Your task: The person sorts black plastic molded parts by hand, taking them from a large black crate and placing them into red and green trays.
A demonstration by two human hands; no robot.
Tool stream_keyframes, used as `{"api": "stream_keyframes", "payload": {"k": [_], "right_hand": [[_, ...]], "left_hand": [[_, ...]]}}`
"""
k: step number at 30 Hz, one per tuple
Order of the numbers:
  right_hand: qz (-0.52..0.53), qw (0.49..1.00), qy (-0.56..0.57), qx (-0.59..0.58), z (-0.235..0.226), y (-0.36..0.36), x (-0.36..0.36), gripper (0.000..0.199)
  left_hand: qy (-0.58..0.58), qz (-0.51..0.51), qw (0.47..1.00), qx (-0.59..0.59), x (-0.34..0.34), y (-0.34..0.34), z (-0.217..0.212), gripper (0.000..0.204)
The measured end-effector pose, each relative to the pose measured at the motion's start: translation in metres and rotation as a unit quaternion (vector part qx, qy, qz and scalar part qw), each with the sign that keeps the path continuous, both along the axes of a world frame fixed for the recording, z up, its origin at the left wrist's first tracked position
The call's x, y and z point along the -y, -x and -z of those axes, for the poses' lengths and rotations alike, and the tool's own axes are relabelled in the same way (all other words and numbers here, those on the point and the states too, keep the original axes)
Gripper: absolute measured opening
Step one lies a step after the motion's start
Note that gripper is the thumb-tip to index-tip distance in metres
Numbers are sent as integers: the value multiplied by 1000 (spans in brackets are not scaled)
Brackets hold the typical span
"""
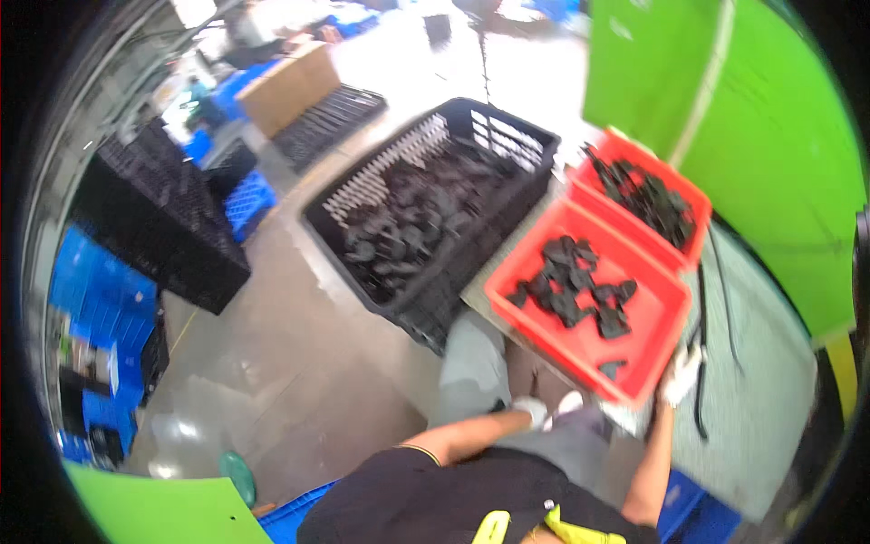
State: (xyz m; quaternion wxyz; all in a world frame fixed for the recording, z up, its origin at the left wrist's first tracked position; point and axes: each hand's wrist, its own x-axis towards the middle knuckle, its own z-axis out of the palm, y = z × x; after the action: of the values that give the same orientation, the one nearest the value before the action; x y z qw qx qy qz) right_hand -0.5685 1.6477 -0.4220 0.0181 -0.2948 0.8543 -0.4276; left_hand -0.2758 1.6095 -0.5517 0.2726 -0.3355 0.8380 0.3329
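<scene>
Towering over the right-hand side is a bright green panel [770,136], with a pale worktable [757,399] below it. Over on the left a tall stack of black crates [154,222] leans across the view, blue crates [109,290] beyond its left side. Another green board [163,508] fills the near left corner, and farther off I see a cardboard box [290,89]. On the table, a bent black strip [700,399] runs beside the right hand [681,374].

That hand, gloved in white, is at the near right corner of the nearer red tray [648,295], fingers partly extended against its side; whether it grips the rim I can't tell. The left hand [532,411], also in white, is low by the person's leg, half hidden by the forearm, so I can't make out how open it is or whether it has hold of anything.

Left of the table stands a large black basket [494,231], heaped with dark pieces [408,227]. The nearer tray holds a loose cluster of black pieces [566,286] toward its left and middle, and one lone piece [613,369] near its close edge. The farther red tray [594,189], touching it, is filled with longer black parts [643,195].
</scene>
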Motion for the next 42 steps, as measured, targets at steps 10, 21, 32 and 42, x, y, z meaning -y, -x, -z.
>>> {"api": "stream_keyframes", "payload": {"k": [10, 21, 32, 42], "right_hand": [[-37, 949, 185, 253, -32, -38, -5, 19], [-105, 983, 100, 116, -34, -47, -2, 59], [-146, 981, 54, 118, -52, -45, -3, 55], [-52, 993, 88, 66, 2, -10, -24, 58]], "left_hand": [[-43, 21, 932, -359, 9, -46, -139, 20], [119, -254, 803, -526, 82, -30, -222, 11], [327, 92, 887, -313, 143, 14, -221, 42], [213, 19, 922, -322, 132, 36, -210, 32]]}}
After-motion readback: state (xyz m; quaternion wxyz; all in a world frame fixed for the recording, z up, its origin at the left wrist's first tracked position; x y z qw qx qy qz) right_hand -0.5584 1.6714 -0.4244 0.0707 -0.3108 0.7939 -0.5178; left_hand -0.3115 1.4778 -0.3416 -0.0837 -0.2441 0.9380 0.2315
